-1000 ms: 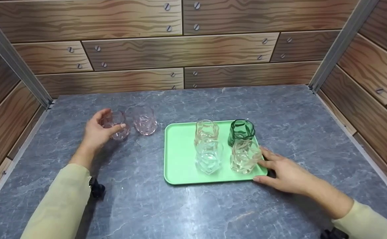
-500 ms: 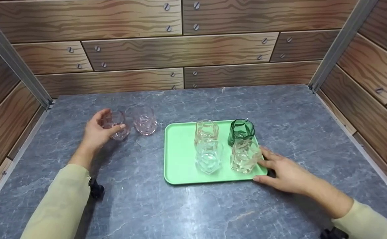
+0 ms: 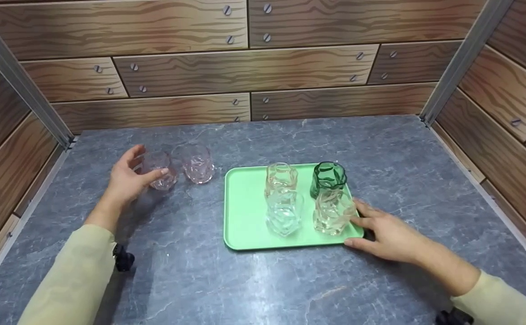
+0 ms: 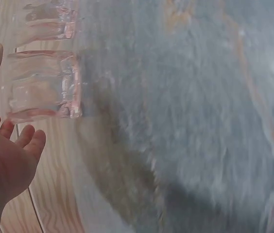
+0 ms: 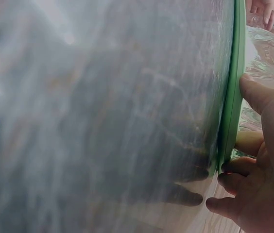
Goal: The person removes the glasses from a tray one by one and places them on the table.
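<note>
A pink-tinted drinking glass [image 3: 163,174] stands at the left, beside my left hand [image 3: 127,177]. The thumb and fingers are spread around its near side, and in the left wrist view there seems to be a small gap between hand and glass [image 4: 42,87]. Just right of it stands a second pink glass [image 3: 198,166]. My right hand [image 3: 387,234] rests at the right end of a green tray [image 3: 245,225], thumb at the front corner. Its forefinger lies against a clear, faintly amber glass [image 3: 333,214]; the other fingers are partly hidden behind the tray's edge.
Also on the tray are a dark green glass [image 3: 328,180], a pale peach glass [image 3: 281,178] and a clear glass [image 3: 284,216]. The grey marbled table [image 3: 227,289] is bordered by wood-patterned walls [image 3: 200,72] at the back and sides.
My left hand has shifted slightly left, loosening away from the pink glass, which stays in place. The right hand and the tray have not visibly moved.
</note>
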Motion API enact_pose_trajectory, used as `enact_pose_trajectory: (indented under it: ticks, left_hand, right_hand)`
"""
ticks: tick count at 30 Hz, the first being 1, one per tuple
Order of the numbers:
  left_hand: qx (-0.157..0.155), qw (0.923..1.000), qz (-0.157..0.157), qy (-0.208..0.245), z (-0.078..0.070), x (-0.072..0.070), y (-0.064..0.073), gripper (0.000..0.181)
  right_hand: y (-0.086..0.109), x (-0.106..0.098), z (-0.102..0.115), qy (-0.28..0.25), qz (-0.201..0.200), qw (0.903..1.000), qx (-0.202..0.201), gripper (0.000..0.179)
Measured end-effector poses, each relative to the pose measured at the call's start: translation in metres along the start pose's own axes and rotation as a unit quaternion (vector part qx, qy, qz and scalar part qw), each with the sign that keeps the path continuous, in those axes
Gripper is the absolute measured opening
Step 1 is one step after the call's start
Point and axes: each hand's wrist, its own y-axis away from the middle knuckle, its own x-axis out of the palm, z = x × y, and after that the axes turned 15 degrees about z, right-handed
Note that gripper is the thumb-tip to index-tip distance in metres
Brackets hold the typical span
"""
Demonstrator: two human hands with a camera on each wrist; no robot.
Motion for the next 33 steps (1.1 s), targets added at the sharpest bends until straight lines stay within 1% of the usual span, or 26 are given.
enact_pose_trajectory:
  ticks: [5,9,12,15,18,22,27,33]
  left_hand:
    - [0.033,0.9994,-0.010,-0.006,-0.011,-0.005,0.007,0.100]
    - [0.055,0.9983,-0.021,-0.004,-0.024,-0.007,0.014,0.098]
    - [0.068,0.9972,-0.029,-0.007,-0.037,-0.006,0.020,0.095]
    - [0.088,0.9953,-0.038,-0.014,-0.051,-0.001,0.026,0.090]
    - [0.118,0.9919,-0.046,-0.011,-0.062,0.007,0.030,0.085]
    - [0.155,0.9870,-0.045,0.003,-0.076,0.021,0.033,0.079]
    - [0.180,0.9832,-0.027,0.014,-0.092,0.040,0.038,0.076]
    - [0.199,0.9798,0.001,0.023,-0.103,0.066,0.042,0.077]
  right_hand:
    - [-0.001,0.001,-0.001,0.003,0.006,1.0000,0.006,0.083]
    - [0.000,0.000,-0.001,0.004,0.010,0.9999,0.010,0.083]
    - [0.000,0.000,-0.001,0.004,0.011,0.9999,0.009,0.083]
    - [-0.001,0.000,0.000,0.005,0.009,0.9999,0.007,0.083]
    - [-0.001,0.001,0.000,0.006,0.009,0.9999,0.006,0.083]
    - [-0.001,0.001,0.000,0.006,0.009,0.9999,0.008,0.083]
    - [0.000,0.000,0.000,0.004,0.005,1.0000,0.001,0.080]
    - [0.000,-0.001,0.001,0.002,0.006,1.0000,0.001,0.080]
